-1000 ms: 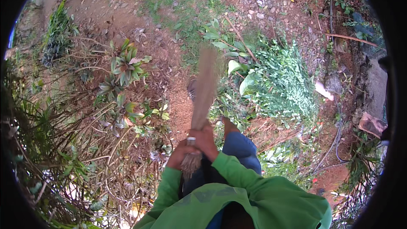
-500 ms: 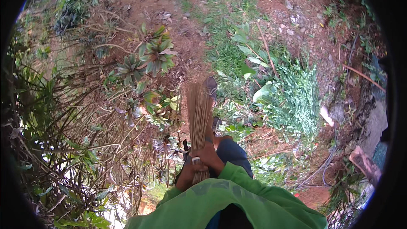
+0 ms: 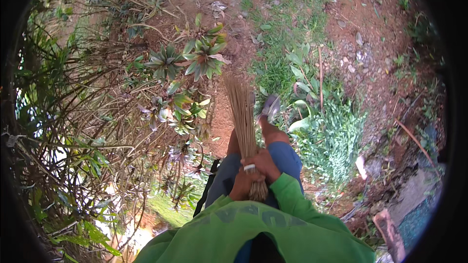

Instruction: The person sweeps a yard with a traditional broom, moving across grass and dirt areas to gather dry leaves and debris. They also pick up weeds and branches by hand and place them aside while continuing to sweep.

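A stick broom (image 3: 242, 117) of thin tan ribs points away from me, held close in front of my body. My right hand (image 3: 264, 163) wraps round its bound part, next to a white band (image 3: 249, 167). Just below and to the left, my left hand (image 3: 243, 185) grips the broom near its butt end, which shows beneath the hands. Both hands are closed on it and lie close together. The broom's far tips spread loosely over the bare soil (image 3: 223, 122).
Bushes with bare stems and reddish-green leaves (image 3: 204, 58) crowd the left. On the right lie cut green fronds (image 3: 336, 141), a thin stick (image 3: 321, 78) and a log (image 3: 388, 234). A grass strip (image 3: 278, 29) runs ahead, and my shoe (image 3: 272, 106) stands beside the fronds.
The broom and both hands have shifted to the right and slightly up in view, and the broom now leans left at its tips. My legs have moved, and the bushes appear farther right.
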Available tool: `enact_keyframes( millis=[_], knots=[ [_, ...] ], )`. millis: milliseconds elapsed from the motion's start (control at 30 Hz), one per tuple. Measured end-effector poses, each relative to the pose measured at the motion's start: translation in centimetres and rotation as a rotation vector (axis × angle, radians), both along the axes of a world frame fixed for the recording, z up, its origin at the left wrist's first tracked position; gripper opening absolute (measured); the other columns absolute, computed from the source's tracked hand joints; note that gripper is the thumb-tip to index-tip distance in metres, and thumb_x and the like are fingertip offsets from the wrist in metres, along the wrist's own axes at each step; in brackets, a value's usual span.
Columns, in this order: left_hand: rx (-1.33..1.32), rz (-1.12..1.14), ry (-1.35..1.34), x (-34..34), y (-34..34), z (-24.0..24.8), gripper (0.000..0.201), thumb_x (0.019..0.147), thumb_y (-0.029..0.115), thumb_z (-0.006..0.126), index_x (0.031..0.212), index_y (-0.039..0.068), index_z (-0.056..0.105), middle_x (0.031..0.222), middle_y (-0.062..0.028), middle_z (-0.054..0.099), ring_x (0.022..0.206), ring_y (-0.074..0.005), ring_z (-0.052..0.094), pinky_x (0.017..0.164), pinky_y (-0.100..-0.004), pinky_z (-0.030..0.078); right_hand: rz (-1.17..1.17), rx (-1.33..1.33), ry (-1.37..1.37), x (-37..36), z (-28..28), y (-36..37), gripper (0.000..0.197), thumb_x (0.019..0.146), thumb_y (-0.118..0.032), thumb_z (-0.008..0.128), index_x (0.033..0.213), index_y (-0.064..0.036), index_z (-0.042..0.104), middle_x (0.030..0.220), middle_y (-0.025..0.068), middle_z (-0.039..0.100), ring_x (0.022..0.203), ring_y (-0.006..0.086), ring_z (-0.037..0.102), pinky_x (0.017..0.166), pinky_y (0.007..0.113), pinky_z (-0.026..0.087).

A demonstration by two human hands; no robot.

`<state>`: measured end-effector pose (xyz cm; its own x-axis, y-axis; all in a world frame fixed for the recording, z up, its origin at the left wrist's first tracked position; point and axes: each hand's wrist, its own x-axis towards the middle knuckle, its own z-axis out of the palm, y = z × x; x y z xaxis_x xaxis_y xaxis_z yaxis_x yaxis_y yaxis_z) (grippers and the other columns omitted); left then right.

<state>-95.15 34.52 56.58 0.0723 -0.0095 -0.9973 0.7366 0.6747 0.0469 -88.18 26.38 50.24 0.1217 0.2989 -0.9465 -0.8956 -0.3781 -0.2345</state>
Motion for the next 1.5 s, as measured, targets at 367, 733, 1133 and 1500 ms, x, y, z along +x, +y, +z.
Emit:
enact_keyframes(
  millis=[367,733,1133,1500],
  knots=[
    [0.174,0.512,-0.274,13.7,-1.5,-9.4,0.017,0.072,0.006,0.063,0.089,0.002,0.061,0.077,-0.0057,0.063,0.067,-0.0163,0.063,0.060,-0.0318,0.053,0.541,0.397,-0.252,14.0,-14.1,3.0,0.024,0.066,-0.011,0.078,0.080,0.0055,0.070,0.071,0.0108,0.069,0.064,0.0165,0.067,0.059,0.032,0.052],
    [0.064,0.537,0.154,8.4,-13.1,-3.2,0.037,0.068,0.010,0.070,0.103,0.000,0.061,0.092,-0.0079,0.064,0.082,-0.0212,0.064,0.073,-0.0349,0.052,0.953,0.713,-0.423,9.6,-8.3,-8.4,0.024,0.076,-0.036,0.067,0.079,-0.0138,0.075,0.078,0.0104,0.069,0.068,0.0277,0.063,0.070,0.037,0.048],
    [0.070,0.606,-0.301,27.3,-2.0,-3.8,0.019,0.077,0.014,0.058,0.092,0.002,0.057,0.070,-0.0078,0.061,0.052,-0.0198,0.060,0.046,-0.0324,0.052,0.646,0.607,-0.662,27.9,-10.9,2.7,0.020,0.067,-0.023,0.076,0.073,-0.0045,0.073,0.074,0.0091,0.070,0.061,0.0199,0.066,0.060,0.032,0.051],
    [-0.078,0.593,0.017,21.4,-4.6,-0.6,0.019,0.078,0.011,0.057,0.095,0.002,0.056,0.071,-0.0073,0.062,0.057,-0.0202,0.063,0.053,-0.0325,0.055,0.787,0.386,-0.624,13.8,-12.4,-3.0,0.018,0.077,-0.026,0.066,0.083,-0.0125,0.076,0.081,0.0054,0.071,0.075,0.0202,0.068,0.076,0.034,0.046]
  ],
)
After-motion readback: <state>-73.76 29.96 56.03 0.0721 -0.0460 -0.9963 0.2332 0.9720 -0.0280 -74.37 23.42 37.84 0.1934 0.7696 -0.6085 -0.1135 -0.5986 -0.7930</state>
